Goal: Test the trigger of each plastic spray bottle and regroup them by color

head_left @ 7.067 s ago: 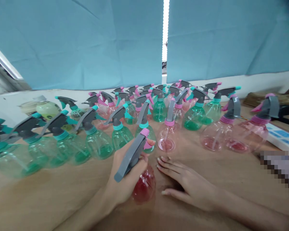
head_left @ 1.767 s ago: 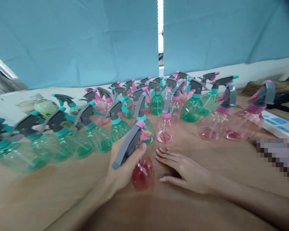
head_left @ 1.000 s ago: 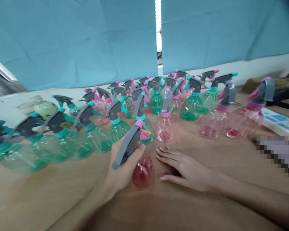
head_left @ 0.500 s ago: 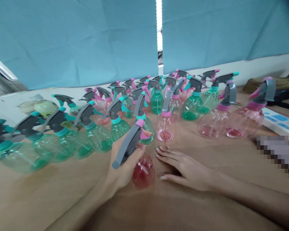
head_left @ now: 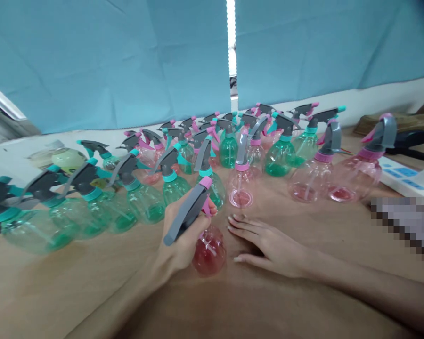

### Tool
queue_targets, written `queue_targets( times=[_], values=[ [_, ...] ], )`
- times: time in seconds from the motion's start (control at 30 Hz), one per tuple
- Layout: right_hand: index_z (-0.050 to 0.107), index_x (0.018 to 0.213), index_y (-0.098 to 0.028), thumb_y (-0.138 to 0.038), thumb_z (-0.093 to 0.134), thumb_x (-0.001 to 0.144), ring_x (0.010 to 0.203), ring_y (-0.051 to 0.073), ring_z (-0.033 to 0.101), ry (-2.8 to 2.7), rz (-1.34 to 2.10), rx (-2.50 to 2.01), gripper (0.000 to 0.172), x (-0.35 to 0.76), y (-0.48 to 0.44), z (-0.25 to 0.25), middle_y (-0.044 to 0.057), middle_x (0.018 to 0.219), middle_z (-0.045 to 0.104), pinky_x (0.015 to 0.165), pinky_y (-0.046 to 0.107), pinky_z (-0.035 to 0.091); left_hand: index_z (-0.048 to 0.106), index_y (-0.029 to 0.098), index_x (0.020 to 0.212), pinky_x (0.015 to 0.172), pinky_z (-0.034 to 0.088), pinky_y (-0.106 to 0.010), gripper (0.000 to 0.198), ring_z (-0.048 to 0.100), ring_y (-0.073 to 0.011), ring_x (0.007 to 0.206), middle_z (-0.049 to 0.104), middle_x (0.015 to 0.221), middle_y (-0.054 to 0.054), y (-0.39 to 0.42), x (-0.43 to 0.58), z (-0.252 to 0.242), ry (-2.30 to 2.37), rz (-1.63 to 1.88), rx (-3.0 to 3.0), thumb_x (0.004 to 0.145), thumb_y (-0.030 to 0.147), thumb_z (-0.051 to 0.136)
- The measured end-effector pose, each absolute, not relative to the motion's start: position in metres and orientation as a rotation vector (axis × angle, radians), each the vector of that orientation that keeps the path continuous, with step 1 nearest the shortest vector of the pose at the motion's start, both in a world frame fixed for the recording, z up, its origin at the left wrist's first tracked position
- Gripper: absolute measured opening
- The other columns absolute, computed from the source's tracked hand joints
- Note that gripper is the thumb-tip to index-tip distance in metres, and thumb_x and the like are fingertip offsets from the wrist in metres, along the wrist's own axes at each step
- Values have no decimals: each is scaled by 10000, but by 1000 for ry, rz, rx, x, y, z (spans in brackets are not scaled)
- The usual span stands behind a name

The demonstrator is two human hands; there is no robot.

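Observation:
My left hand [head_left: 182,240] is wrapped round the neck of a pink spray bottle [head_left: 209,252] with a grey trigger head [head_left: 188,212] and a pink nozzle tip. A finger lies on the pink trigger, which is drawn in. The bottle stands on the brown tabletop [head_left: 74,287], tilted slightly. Just to its right my right hand [head_left: 268,242] lies flat on the table with the fingers stretched out and holds nothing. Behind both hands stand several green spray bottles [head_left: 143,202] and several pink ones [head_left: 240,183].
A blue curtain [head_left: 127,61] hangs behind the table, with a bright gap in it. At the right lie a white panel with blue squares [head_left: 406,181], a black object [head_left: 413,141] and a blurred-out patch. A pale jar [head_left: 67,160] sits far left.
My left finger has drawn the pink trigger further in than half a second ago. The view has shifted slightly. My right hand stays flat in the same place.

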State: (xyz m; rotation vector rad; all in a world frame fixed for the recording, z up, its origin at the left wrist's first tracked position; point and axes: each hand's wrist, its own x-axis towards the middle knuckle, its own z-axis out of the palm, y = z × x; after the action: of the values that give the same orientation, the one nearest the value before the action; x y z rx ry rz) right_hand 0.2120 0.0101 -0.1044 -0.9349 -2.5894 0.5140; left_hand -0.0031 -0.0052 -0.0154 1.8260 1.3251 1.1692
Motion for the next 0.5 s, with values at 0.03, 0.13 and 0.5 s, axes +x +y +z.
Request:
queue_targets(
  times=[0.03,0.13,0.5],
  values=[
    [411,1406,-120,-561,470,898,1369,263,327,-2586,512,-936,676,212,10,-104,126,1473,379,1123,459,287,598,233,737,633,447,-307,63,587,-181,673,621,734,15,-5,-3,-16,1326,1169,1815,736,225,535],
    [432,1392,-127,-552,506,883,1352,273,358,-2558,521,-923,667,211,9,-102,136,1453,417,1111,467,302,634,246,850,637,463,-307,139,585,-174,649,641,752,18,-4,-1,-16,1335,1170,1790,755,225,534],
    [435,1339,-177,-618,629,756,1096,319,582,-2299,690,-970,757,208,-17,-60,147,1241,603,896,478,470,632,247,1006,664,512,-300,195,624,-180,759,663,816,4,-13,31,-17,1384,1247,1843,858,346,551]
  ],
)
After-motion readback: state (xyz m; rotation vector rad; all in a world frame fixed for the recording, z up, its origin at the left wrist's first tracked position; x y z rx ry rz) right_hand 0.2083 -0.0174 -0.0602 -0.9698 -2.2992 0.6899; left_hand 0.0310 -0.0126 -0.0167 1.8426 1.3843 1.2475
